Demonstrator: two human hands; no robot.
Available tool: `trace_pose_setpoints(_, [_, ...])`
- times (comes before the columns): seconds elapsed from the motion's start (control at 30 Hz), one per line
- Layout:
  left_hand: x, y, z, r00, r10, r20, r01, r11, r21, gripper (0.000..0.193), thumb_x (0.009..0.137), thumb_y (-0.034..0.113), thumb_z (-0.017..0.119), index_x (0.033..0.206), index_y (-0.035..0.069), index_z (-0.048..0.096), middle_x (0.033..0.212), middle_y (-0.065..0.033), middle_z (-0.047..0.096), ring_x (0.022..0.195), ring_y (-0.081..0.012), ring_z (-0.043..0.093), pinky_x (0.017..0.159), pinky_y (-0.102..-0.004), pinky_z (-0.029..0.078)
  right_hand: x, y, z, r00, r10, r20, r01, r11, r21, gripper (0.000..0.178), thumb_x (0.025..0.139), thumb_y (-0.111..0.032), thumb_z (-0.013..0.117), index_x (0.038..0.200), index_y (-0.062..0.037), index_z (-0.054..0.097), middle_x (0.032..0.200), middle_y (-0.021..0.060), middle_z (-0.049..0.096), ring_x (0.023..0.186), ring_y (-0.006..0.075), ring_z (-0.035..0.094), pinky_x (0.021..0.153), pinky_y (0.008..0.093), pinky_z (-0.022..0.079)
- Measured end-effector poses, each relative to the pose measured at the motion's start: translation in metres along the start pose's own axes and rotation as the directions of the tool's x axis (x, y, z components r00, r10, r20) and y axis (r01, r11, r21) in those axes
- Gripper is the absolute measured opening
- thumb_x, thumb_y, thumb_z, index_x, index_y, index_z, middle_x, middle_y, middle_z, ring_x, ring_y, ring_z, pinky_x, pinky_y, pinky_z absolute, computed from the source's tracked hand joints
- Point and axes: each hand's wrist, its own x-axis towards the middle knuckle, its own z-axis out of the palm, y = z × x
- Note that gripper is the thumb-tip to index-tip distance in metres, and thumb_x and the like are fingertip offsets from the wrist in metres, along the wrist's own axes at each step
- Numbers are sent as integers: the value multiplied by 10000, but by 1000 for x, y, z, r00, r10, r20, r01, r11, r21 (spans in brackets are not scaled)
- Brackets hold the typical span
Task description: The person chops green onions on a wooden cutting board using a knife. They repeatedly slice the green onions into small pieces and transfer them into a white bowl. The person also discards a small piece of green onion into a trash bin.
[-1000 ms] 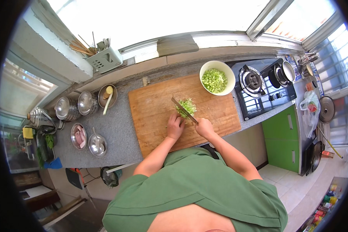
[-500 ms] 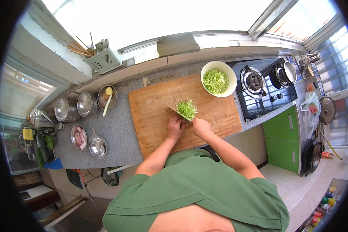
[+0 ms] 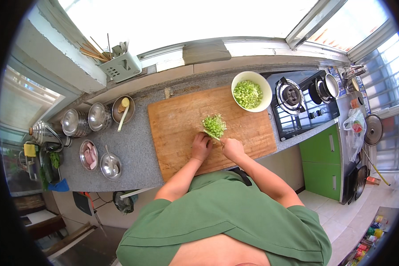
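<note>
My right hand grips a kitchen knife by its handle, low over the wooden cutting board. Only a thin strip of the blade shows, between my hands and a small heap of chopped green vegetable. On the board beside the blade, my left hand is closed with its fingers curled down. Whatever lies under those fingers is hidden. At the board's far right corner, a white bowl holds more of the chopped green pieces.
Right of the board is a black gas stove with a small pot. On the left of the counter stand metal bowls, one with raw meat, one with a spoon, another with ginger. A utensil holder sits by the window.
The knife blade's face, plain to see earlier left of the heap, has turned and now shows as a thin strip. My right hand has dropped slightly. My left hand stays in place.
</note>
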Motion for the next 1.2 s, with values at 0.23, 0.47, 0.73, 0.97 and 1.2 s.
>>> trace_pose_setpoints(0.23, [-2,-7,5,1000,6,15,-6,1000,-18,121,699,28,708,799,43,642,933,-128,601,937,-342,577,825,-433,502,13,3,13,999,26,31,-26,999,-22,333,830,-118,553,1118,-174,711,894,233,690,878,408,668,790,515,528])
trace_pose_setpoints(0.47, [-1,-4,4,1000,3,-3,-3,1000,-10,81,719,39,677,794,45,647,938,-120,603,956,-324,582,827,-421,510,-6,1,3,998,-8,-67,13,997,79,290,820,-119,554,1047,-158,730,852,243,680,854,423,661,787,523,526])
trace_pose_setpoints(0.73, [-5,-4,3,999,-17,33,18,1000,-8,127,703,33,704,818,40,650,940,-127,594,940,-337,570,825,-434,496,12,10,15,993,95,75,-91,995,-48,217,779,-103,580,924,-79,740,884,264,680,869,428,663,792,506,536])
trace_pose_setpoints(0.97, [-2,-3,1,1000,22,15,-21,1000,-12,112,718,35,706,815,40,651,953,-131,606,918,-343,584,801,-433,505,13,3,21,994,109,16,-110,989,99,243,799,-101,572,970,-44,735,943,260,689,929,414,669,841,483,535])
trace_pose_setpoints(1.2, [0,4,3,1000,-16,15,16,1000,7,119,742,58,728,831,43,651,1009,-140,617,945,-349,594,811,-427,510,-1,17,12,992,33,-118,-8,979,204,336,813,-137,566,1099,-191,734,887,246,674,867,425,654,804,498,525])
